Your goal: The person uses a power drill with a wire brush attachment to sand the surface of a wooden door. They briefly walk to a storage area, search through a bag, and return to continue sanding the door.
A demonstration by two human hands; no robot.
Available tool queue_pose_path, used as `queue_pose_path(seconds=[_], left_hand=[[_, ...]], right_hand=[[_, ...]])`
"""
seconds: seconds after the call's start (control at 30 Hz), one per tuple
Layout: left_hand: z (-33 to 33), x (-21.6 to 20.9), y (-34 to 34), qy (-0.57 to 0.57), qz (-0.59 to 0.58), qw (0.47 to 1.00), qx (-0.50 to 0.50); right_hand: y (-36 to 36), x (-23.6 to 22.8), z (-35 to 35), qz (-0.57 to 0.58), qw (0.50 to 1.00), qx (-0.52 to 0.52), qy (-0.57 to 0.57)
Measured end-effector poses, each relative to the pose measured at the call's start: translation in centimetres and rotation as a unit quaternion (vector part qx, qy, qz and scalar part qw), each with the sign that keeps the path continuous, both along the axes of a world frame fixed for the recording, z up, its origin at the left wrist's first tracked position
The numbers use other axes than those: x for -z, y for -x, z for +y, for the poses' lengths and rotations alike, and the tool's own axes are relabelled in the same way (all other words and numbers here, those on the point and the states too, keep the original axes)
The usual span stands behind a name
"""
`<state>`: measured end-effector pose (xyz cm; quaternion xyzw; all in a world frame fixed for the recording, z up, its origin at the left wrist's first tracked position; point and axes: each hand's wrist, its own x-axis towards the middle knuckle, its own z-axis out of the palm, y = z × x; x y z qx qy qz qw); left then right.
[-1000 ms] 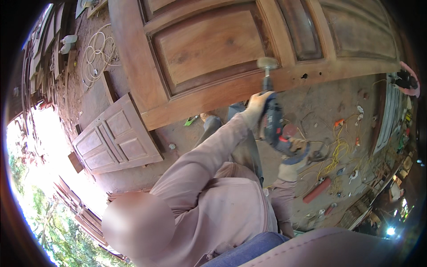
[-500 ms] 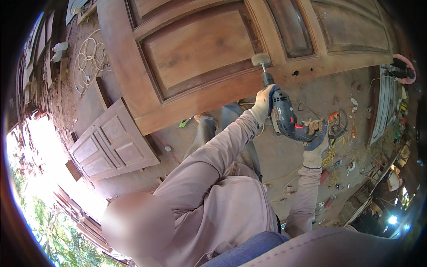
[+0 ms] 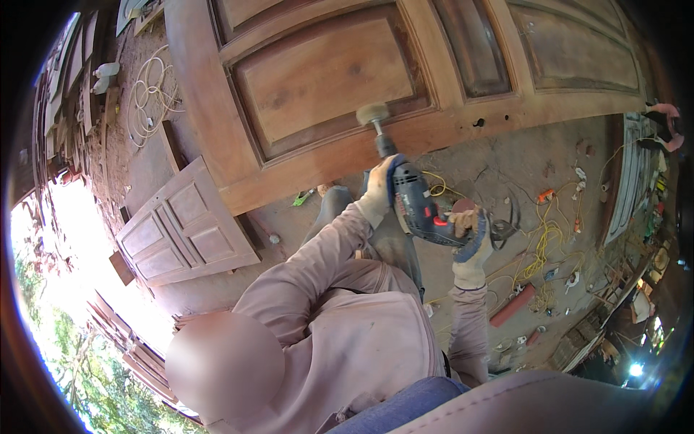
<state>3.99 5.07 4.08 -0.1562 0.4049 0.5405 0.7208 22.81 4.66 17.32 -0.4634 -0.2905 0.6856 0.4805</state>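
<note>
A dark power drill (image 3: 418,202) with red controls is held in both my gloved hands. My left hand (image 3: 381,189) is closed round its front body, just behind the chuck. My right hand (image 3: 471,235) wraps the rear handle. From the chuck a metal shaft carries a round, tan abrasive wheel (image 3: 372,113), which lies over the lower edge of a large panel on a brown wooden door (image 3: 210,137). Whether the wheel spins cannot be told. The door has raised panels with dark recessed borders, and two small holes along its near edge.
A smaller panelled door (image 3: 184,224) leans at the left. Coiled pale hose (image 3: 148,101) lies beyond it. Yellow cord (image 3: 546,242), a reddish cylinder (image 3: 512,305) and scattered bits cover the floor at right. A pale corrugated panel (image 3: 627,173) stands at far right.
Both hands have carried the drill to the left, and its wheel has shifted left and slightly down along the panel's lower edge. The grip on the drill is the same.
</note>
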Motion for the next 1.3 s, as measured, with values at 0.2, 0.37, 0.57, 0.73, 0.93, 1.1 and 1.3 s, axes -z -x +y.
queue_pose_path(seconds=[0.2, 0.37, 0.57, 0.73, 0.93, 1.1, 1.3], left_hand=[[5.1, -1.7, -4.4, -0.007, 0.02, 0.998, 0.057], [0.5, 0.8, 0.0, 0.035, 0.056, 0.996, 0.054], [1.2, -0.9, 0.5, 0.037, 0.139, 0.987, 0.068], [1.3, 0.1, -0.3, 0.026, 0.105, 0.993, 0.043], [-1.5, -1.0, 3.7, 0.029, 0.094, 0.995, 0.029], [6.0, -1.5, -2.3, -0.007, 0.066, 0.99, 0.123], [1.9, -2.6, 1.4, 0.019, 0.044, 0.995, 0.087]], right_hand=[[-2.7, -1.0, 2.0, -0.061, 0.99, 0.12, 0.036], [-0.5, 2.9, -2.3, 0.022, 0.993, 0.092, 0.065], [1.2, 2.7, -3.4, 0.019, 0.991, 0.12, 0.064], [0.5, 3.1, -3.3, 0.056, 0.99, 0.121, 0.034], [2.7, 3.5, -4.8, 0.02, 0.994, 0.099, 0.034], [0.3, 1.1, -0.9, 0.017, 0.985, 0.17, -0.001], [3.1, 1.2, -4.2, -0.067, 0.978, 0.184, 0.067]])
